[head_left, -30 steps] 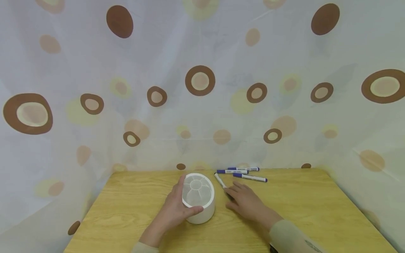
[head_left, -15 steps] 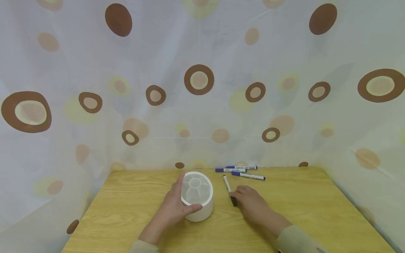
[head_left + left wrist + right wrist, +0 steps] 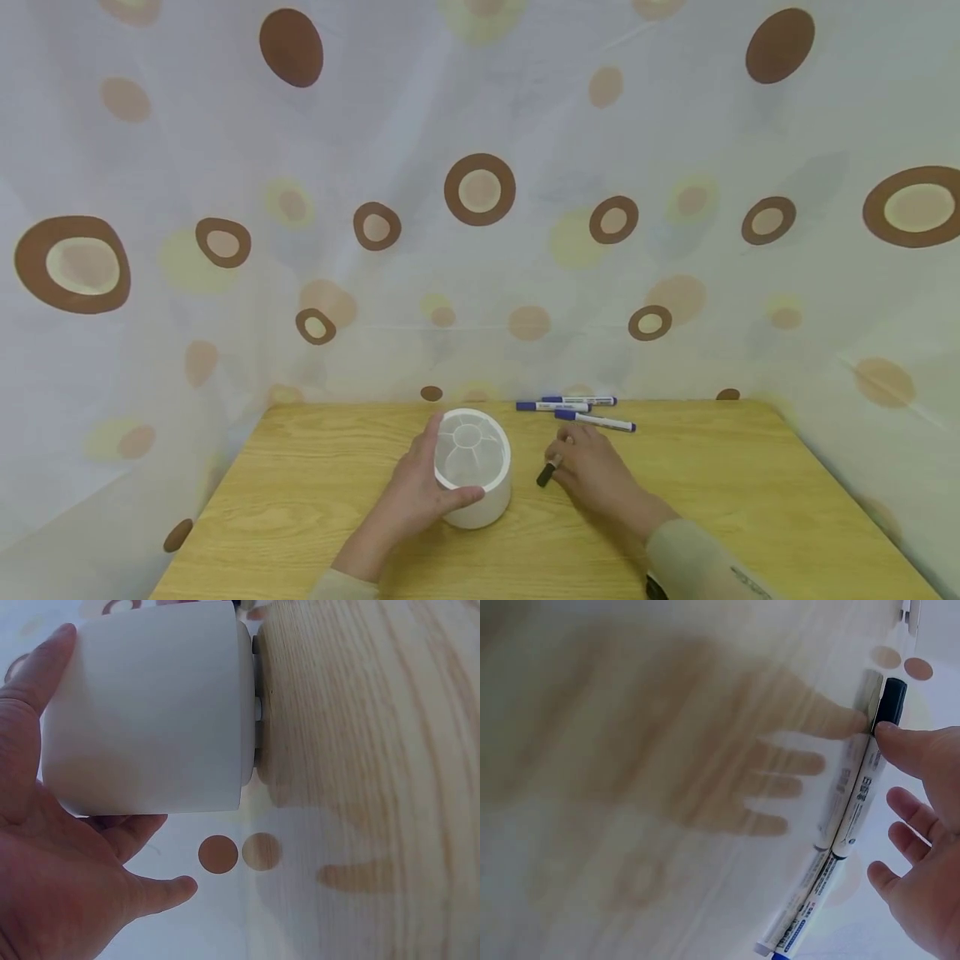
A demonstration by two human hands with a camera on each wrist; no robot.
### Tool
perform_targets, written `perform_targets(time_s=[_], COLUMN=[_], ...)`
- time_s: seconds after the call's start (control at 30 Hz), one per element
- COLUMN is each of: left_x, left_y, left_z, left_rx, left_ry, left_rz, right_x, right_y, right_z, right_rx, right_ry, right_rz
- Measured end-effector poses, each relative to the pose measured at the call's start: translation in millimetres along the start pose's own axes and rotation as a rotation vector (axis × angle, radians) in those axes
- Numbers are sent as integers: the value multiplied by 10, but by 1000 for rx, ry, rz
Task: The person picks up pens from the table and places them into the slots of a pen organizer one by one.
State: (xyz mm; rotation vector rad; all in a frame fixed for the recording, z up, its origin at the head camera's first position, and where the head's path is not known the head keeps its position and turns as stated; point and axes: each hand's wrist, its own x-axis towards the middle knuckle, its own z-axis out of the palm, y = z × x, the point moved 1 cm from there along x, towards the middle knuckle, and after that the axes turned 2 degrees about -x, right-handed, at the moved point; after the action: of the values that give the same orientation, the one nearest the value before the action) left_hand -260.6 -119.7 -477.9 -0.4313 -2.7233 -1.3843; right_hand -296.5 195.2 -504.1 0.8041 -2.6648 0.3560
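Note:
A round white pen holder [image 3: 487, 508] with a top divided into sections round a central circle stands on the wooden table. Its side and base face the camera in the left wrist view. My left hand [image 3: 416, 492] holds it from the left, thumb at the near rim and fingers at the far side. Right of it, my right hand [image 3: 596, 475] pinches a white marker with a black cap [image 3: 550, 471], cap pointing down and left. In the right wrist view my thumb [image 3: 911, 746] is against the marker's cap end; the fingers behind are partly hidden.
Blue-capped markers lie at the table's back edge: one in front [image 3: 596, 421], one left [image 3: 552, 407] and one behind [image 3: 581, 400]. A patterned curtain [image 3: 480, 275] hangs behind the table [image 3: 322, 500] and along both sides.
The right hand has drawn the black-capped marker away from its spot near the pen holder and turned it, so its cap now points down-left. The left hand and pen holder stay in place.

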Motion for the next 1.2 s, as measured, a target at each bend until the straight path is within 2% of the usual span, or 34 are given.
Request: perform_targets(time_s=[0.17, 0.27, 0.43, 0.63, 0.97, 1.07, 1.2], left_x=[-4, 1, 8, 6, 24, 27, 27], left_y=[-1, -3, 11, 25, -2, -6, -14], left_z=[-7, -3, -6, -12, -11, -10, -9], left_rx=[5, 6, -5, -18, -13, -21, -33], left_ry=[1, -4, -11, -14, -12, -20, -26], left_rz=[13, 19, 11, 12, 21, 20, 25], right_x=[28, 16, -9, -49, -124, -138, -150], right_y=[187, 301, 380, 482, 518, 516, 520], right_z=[119, 158, 95, 52, -87, -134, -201], right_rx=[-32, -44, 16, -18, 4, 38, 147], right_ry=[70, 76, 27, -14, -113, -127, -136], right_rz=[-42, -42, 38, 93, 244, 266, 329])
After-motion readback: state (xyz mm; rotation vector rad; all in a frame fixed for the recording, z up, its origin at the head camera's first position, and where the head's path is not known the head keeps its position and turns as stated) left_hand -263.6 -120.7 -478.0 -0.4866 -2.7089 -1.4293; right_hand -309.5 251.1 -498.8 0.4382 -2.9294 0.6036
